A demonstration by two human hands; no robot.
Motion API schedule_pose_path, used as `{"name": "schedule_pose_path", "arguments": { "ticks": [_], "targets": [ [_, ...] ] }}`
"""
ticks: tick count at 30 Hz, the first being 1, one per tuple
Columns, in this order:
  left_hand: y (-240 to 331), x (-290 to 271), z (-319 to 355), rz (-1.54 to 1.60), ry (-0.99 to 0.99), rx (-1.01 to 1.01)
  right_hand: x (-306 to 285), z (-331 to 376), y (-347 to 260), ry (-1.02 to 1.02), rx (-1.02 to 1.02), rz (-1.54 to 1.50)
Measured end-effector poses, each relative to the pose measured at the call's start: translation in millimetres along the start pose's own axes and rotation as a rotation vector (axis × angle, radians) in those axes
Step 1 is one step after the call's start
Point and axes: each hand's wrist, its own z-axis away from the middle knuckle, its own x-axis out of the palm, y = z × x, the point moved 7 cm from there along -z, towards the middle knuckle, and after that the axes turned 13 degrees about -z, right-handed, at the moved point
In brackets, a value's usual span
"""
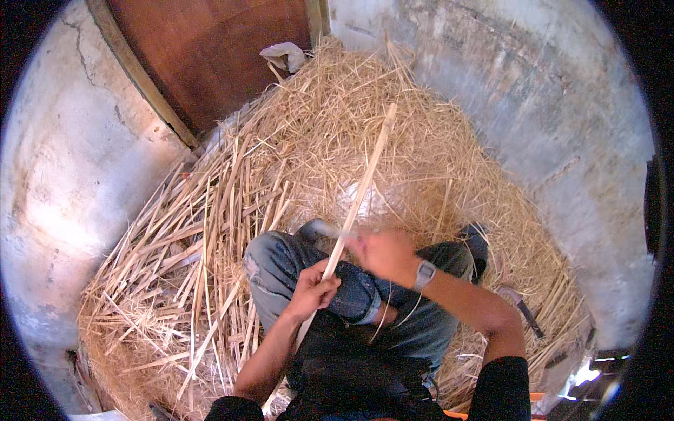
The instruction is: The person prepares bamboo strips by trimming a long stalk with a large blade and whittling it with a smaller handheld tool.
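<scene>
My left hand (pixel 314 289) is closed around a long pale bamboo strip (pixel 370 172), which slants up and away over my crossed legs. Its lower end runs back beside my left forearm. My right hand (pixel 386 254), wearing a grey wristwatch (pixel 424 275), is curled and smeared by motion just right of the strip. A blurred grey blade (pixel 319 229), seemingly a knife's, reaches left from it across the strip; its handle is hidden in the fist. Thin curled shavings (pixel 381 316) hang near my right wrist.
Many split strips (pixel 210 238) lie heaped to my left. Fine shavings (pixel 351 91) cover the floor ahead and to the right. A tool with a dark handle (pixel 530 319) rests at my right. Plastered walls (pixel 547 98) and a brown door (pixel 217 56) enclose the spot; a whitish cloth or bag (pixel 284 54) lies beside the door.
</scene>
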Motion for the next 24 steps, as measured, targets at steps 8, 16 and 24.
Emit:
{"name": "schedule_pose_path", "arguments": {
  "ticks": [8, 16, 24],
  "targets": [
    [-8.2, 5.2, 43.7, -0.493, 0.05, 0.114, -83.2, -34.9, 81.5, 0.251, 0.211, -0.082],
    [-7.2, -6.5, 63.6, -0.471, 0.097, 0.043, -62.1, -15.4, 37.9, -0.014, -0.045, 0.138],
    [0.3, -17.7, 83.1, -0.263, 0.001, -0.061, -108.4, -25.3, 47.7, 0.251, 0.089, 0.153]
  ]
}}
